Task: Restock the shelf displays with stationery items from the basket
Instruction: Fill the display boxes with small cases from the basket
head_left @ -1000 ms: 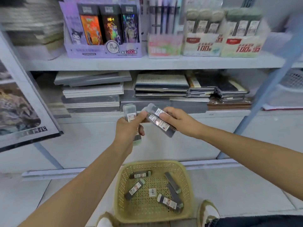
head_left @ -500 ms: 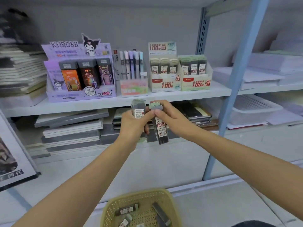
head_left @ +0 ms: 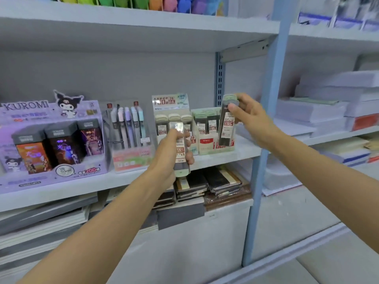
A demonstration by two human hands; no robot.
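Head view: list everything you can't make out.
- Left lead case: the left hand covers part of its label; print blurred.
- Green display box: partly hidden behind the right lead case held by the right hand.
- Coloured items on the top shelf: cut off by the top edge.
- Basket: outside the head view.

Purple Kuromi display box (head_left: 51, 144), pastel pens (head_left: 128, 128), dark lead cases (head_left: 226, 124) with red-and-white labels, pale-blue upright (head_left: 266, 119).
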